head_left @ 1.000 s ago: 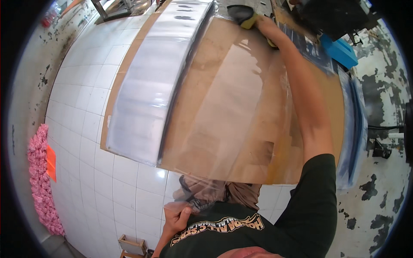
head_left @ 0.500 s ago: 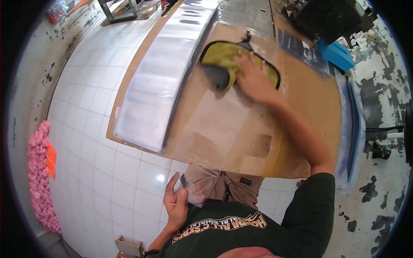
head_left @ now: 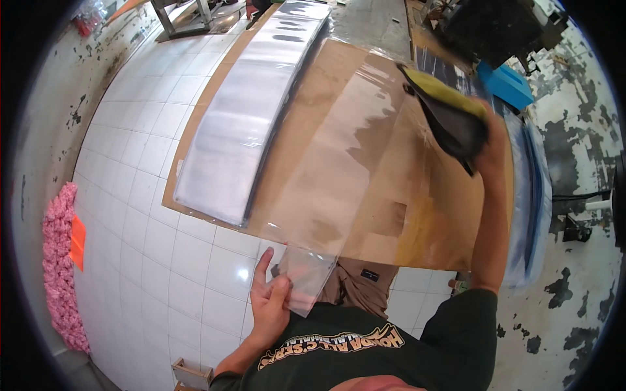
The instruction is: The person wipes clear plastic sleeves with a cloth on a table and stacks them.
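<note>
A long clear plastic sheet [head_left: 345, 163] lies on a brown cardboard board [head_left: 450, 215] that rests on a white tiled table [head_left: 143, 215]. My left hand [head_left: 270, 296] pinches the sheet's near end at the table's front edge. My right hand [head_left: 486, 146] is lifted over the right part of the board and grips a yellow and dark cloth [head_left: 447, 114] that hangs above the sheet. A stack of clear sheets [head_left: 251, 111] lies along the left side of the board.
A pink fluffy strip [head_left: 59, 267] and an orange tag [head_left: 78, 241] lie at the table's left edge. More clear sheets [head_left: 531, 189] and a blue object [head_left: 508, 85] sit at the right. A small cardboard box [head_left: 192, 375] stands below the table's front.
My right hand has drawn the cloth from the far end of the sheet toward the right and lifted it. My left hand has come up and taken hold of the sheet's near end.
</note>
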Tool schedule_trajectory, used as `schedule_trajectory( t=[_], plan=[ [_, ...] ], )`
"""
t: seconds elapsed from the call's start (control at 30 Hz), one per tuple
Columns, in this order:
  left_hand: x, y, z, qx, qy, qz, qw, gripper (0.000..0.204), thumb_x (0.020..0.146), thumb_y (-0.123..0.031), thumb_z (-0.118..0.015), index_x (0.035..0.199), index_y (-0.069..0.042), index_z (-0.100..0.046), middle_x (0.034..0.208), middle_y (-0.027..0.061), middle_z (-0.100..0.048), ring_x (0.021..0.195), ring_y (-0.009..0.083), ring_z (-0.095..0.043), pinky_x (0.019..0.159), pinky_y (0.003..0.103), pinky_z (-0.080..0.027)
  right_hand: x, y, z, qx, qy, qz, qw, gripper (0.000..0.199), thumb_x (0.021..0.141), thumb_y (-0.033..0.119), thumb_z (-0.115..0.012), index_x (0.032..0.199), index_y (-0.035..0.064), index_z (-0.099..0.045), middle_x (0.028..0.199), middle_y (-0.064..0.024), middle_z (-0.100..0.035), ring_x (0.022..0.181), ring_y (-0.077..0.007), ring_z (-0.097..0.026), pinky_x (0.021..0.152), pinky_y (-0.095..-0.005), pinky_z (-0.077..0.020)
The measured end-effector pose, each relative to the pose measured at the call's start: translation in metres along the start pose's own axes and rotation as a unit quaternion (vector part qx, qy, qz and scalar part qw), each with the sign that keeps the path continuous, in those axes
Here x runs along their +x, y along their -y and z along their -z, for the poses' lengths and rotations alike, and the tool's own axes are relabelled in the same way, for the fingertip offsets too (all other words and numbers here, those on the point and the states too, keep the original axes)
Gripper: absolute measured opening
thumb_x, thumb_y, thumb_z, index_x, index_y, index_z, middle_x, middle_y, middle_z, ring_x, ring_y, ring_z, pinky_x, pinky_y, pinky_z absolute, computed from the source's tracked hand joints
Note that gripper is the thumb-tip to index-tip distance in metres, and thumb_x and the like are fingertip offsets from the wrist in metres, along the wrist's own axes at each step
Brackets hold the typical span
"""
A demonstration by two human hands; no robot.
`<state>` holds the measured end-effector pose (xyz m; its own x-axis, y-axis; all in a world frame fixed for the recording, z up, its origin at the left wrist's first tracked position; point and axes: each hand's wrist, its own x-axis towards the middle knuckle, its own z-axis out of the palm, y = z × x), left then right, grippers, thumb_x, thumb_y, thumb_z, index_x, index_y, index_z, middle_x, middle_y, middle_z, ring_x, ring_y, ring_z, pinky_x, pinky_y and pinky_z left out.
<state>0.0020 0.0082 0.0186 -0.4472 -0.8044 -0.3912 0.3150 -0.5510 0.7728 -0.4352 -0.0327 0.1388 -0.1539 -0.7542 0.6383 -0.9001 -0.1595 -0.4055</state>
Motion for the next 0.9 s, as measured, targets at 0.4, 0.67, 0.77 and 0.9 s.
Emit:
schedule_trajectory(
  t=[0.4, 0.67, 0.77, 0.9],
  plan=[
    [0.114, -0.103, -0.113, -0.047, 0.041, -0.192, 0.979, 0.055, 0.095, -0.002, -0.047, 0.147, -0.001, -0.027, 0.127, 0.0254, -0.056, 0.076, 0.0112, -0.062, 0.078, 0.030, -0.059, -0.163, 0.052, 0.131, 0.037, -0.058, -0.257, 0.964, 0.030, 0.093, 0.018, -0.051, 0.113, -0.0041, -0.059, 0.105, -0.0071, -0.062, 0.100, -0.0147, -0.057, 0.090, -0.0269, -0.0426],
    [0.080, -0.153, -0.156, 0.639, 0.270, -0.478, 0.539, 0.063, 0.079, 0.005, -0.053, 0.139, -0.012, -0.048, 0.125, 0.0233, -0.058, 0.064, 0.0250, -0.068, 0.058, 0.032, -0.055, -0.225, 0.047, 0.173, 0.030, -0.094, -0.320, 0.942, 0.043, 0.095, 0.031, -0.051, 0.123, -0.0017, -0.056, 0.117, -0.0106, -0.060, 0.110, -0.0196, -0.055, 0.097, -0.0319, -0.0405],
    [0.043, -0.126, -0.138, 0.791, 0.278, -0.435, 0.328, 0.063, 0.076, -0.001, -0.058, 0.137, -0.013, -0.051, 0.127, 0.0259, -0.056, 0.055, 0.0236, -0.065, 0.051, 0.032, -0.051, -0.224, 0.047, 0.163, 0.141, -0.170, -0.392, 0.893, 0.046, 0.097, 0.033, -0.048, 0.129, -0.0001, -0.052, 0.126, -0.0116, -0.055, 0.117, -0.0238, -0.052, 0.102, -0.0356, -0.0383],
    [0.042, -0.089, -0.118, 0.851, 0.294, -0.386, 0.202, 0.056, 0.079, -0.007, -0.058, 0.134, -0.012, -0.053, 0.130, 0.0250, -0.055, 0.054, 0.0191, -0.063, 0.045, 0.029, -0.047, -0.219, 0.063, 0.135, 0.397, -0.381, -0.477, 0.685, 0.051, 0.099, 0.037, -0.044, 0.136, 0.0021, -0.047, 0.139, -0.0129, -0.050, 0.127, -0.0294, -0.048, 0.108, -0.0404, -0.0353]
  ],
)
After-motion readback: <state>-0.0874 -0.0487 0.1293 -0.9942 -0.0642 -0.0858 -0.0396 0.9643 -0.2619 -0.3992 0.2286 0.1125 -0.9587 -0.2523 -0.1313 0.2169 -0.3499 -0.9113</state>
